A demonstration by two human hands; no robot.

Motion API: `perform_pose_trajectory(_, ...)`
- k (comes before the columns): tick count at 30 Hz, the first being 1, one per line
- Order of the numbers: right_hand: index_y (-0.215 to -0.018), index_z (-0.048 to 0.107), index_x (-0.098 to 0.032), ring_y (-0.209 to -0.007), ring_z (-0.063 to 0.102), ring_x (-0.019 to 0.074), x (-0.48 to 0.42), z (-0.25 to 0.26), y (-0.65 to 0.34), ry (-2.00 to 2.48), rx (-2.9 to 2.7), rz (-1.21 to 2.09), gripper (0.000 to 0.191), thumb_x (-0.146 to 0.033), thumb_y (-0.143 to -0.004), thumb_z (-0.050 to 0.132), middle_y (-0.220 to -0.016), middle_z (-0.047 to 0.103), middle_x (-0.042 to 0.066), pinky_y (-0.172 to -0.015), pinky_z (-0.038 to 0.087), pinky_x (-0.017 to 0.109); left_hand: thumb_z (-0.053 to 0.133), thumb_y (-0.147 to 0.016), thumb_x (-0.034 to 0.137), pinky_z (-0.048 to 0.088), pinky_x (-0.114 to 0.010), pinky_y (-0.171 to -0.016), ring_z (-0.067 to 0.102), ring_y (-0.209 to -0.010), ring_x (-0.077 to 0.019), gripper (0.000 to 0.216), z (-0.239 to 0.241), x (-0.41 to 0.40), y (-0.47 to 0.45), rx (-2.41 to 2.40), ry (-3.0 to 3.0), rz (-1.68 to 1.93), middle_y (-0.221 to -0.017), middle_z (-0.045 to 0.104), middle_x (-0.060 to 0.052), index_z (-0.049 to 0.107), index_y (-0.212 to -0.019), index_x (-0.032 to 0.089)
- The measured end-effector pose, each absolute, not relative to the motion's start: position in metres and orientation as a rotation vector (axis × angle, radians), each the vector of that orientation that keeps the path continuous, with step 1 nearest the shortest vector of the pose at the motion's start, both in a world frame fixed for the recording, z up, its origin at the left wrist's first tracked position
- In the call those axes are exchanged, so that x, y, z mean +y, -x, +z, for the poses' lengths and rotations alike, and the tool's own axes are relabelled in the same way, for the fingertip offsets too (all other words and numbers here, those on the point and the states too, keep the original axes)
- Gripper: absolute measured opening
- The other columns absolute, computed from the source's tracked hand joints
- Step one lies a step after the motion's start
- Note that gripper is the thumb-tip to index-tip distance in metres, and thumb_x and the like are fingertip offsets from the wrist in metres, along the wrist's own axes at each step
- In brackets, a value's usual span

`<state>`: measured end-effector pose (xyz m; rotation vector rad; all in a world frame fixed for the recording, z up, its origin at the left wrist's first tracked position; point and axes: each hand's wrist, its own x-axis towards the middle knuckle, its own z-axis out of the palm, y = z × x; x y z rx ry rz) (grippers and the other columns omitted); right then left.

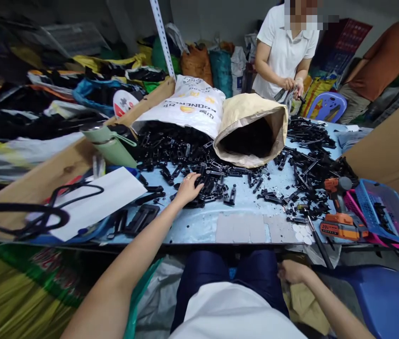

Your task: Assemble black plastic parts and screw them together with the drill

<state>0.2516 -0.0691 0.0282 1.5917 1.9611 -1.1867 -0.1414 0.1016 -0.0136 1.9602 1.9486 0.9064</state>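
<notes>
My left hand (pixel 188 189) reaches into a spread of small black plastic parts (pixel 216 181) on the light blue table. Its thumb and forefinger are apart beside the parts; no part is visibly lifted. Low beside my right thigh, past the table's front edge, is my right hand (pixel 293 271). The fingers there are curled in and slightly blurred, so anything inside them is hidden. An open paper sack (pixel 252 101) lies on its side with dark contents, beyond my left hand. Next to it a white printed sack (pixel 188 106) rests over more black parts.
An orange cordless drill (pixel 342 226) stands at the right front by a blue basket (pixel 386 202). Grey cards (pixel 241 228) lie along the front edge. At left are a green bottle (pixel 110 146), white paper (pixel 103 200) and black cable (pixel 44 214). A co-worker (pixel 284 52) handles something opposite.
</notes>
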Motion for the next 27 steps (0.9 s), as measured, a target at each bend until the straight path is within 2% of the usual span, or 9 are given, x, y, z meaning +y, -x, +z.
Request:
perform_pose_trajectory(1,-0.076,0.071,-0.023,-0.075,0.064,0.0194,-0.055,0.039,-0.251,-1.518,1.994,-1.231,0.010,-0.030,-0.076,0.063,-0.077,0.068,0.003,-0.068,0.049,0.029,0.053,-0.075,0.029,0.038,-0.045,-0.100,0.049,-0.115,-0.0284,0.038,-0.017,0.098,0.139,1.960,-1.996,0.950,-0.120,0.054,-0.015,0.058,-0.109,0.013)
perform_pose_trajectory(4,-0.103,0.067,-0.020,-0.091,0.063,0.0196,0.011,0.076,-0.234,-1.275,2.336,-1.309,0.031,-0.039,-0.081,0.055,-0.102,0.068,0.005,-0.081,0.048,0.031,0.050,-0.079,0.032,0.039,-0.049,-0.099,0.049,-0.115,-0.0305,0.036,-0.027,0.076,0.133,2.057,-2.014,1.086,-0.117,0.055,-0.017,0.058,-0.108,0.013)
perform_pose_trajectory(7,-0.093,0.068,-0.018,-0.080,0.062,0.0176,0.111,0.102,-0.191,-1.483,2.739,-0.883,0.023,-0.033,-0.079,0.057,-0.095,0.069,0.005,-0.073,0.048,0.030,0.047,-0.083,0.034,0.042,-0.048,-0.096,0.050,-0.114,-0.0292,0.033,-0.036,0.042,0.121,2.018,-2.082,1.206,-0.115,0.056,-0.016,0.056,-0.109,0.014)
perform_pose_trajectory(8,-0.094,0.067,-0.016,-0.082,0.061,0.0180,0.147,0.106,-0.174,-1.565,2.778,-0.789,0.022,-0.029,-0.079,0.057,-0.096,0.068,0.007,-0.076,0.047,0.032,0.046,-0.084,0.033,0.042,-0.047,-0.096,0.050,-0.115,-0.0278,0.032,-0.039,0.030,0.115,1.977,-2.122,1.227,-0.115,0.056,-0.014,0.055,-0.110,0.016)
perform_pose_trajectory(11,-0.100,0.062,-0.007,-0.100,0.053,0.0218,0.242,0.102,-0.126,-1.771,2.836,-0.603,0.024,-0.017,-0.081,0.051,-0.109,0.061,0.017,-0.091,0.038,0.039,0.044,-0.087,0.029,0.044,-0.045,-0.096,0.048,-0.118,-0.0256,0.032,-0.042,0.000,0.094,1.908,-2.222,1.223,-0.119,0.055,-0.013,0.051,-0.117,0.019)
perform_pose_trajectory(14,-0.102,0.059,-0.011,-0.106,0.048,0.0242,0.303,0.082,-0.090,-1.905,2.846,-0.507,0.025,-0.019,-0.080,0.054,-0.111,0.058,0.018,-0.093,0.033,0.044,0.042,-0.089,0.027,0.044,-0.045,-0.096,0.043,-0.124,-0.0264,0.035,-0.035,-0.012,0.070,1.853,-2.322,1.091,-0.123,0.054,-0.015,0.048,-0.122,0.017)
perform_pose_trajectory(17,-0.100,0.058,-0.017,-0.103,0.049,0.0244,0.329,0.058,-0.071,-1.984,2.810,-0.488,0.025,-0.024,-0.077,0.059,-0.105,0.061,0.016,-0.090,0.034,0.045,0.042,-0.089,0.029,0.037,-0.050,-0.100,0.032,-0.132,-0.0286,0.041,-0.022,-0.003,0.036,1.668,-2.498,0.855,-0.131,0.049,-0.016,0.045,-0.128,0.015)
perform_pose_trajectory(22,-0.105,0.053,-0.010,-0.102,0.051,0.0237,0.329,0.046,-0.080,-2.029,2.759,-0.534,0.036,-0.027,-0.076,0.063,-0.106,0.059,0.018,-0.090,0.033,0.042,0.038,-0.092,0.031,0.020,-0.061,-0.105,0.031,-0.132,-0.0255,0.037,-0.020,0.054,-0.007,1.227,-2.709,0.415,-0.138,0.045,-0.007,0.047,-0.127,0.024)
perform_pose_trajectory(27,-0.114,0.049,-0.013,-0.100,0.051,0.0230,0.284,0.056,-0.127,-2.100,2.789,-0.577,0.043,-0.031,-0.077,0.063,-0.112,0.056,0.017,-0.088,0.036,0.038,0.038,-0.089,0.019,0.014,-0.063,-0.105,0.033,-0.131,-0.0261,0.037,-0.028,0.107,0.029,1.599,-2.527,0.279,-0.138,0.045,-0.006,0.050,-0.124,0.026)
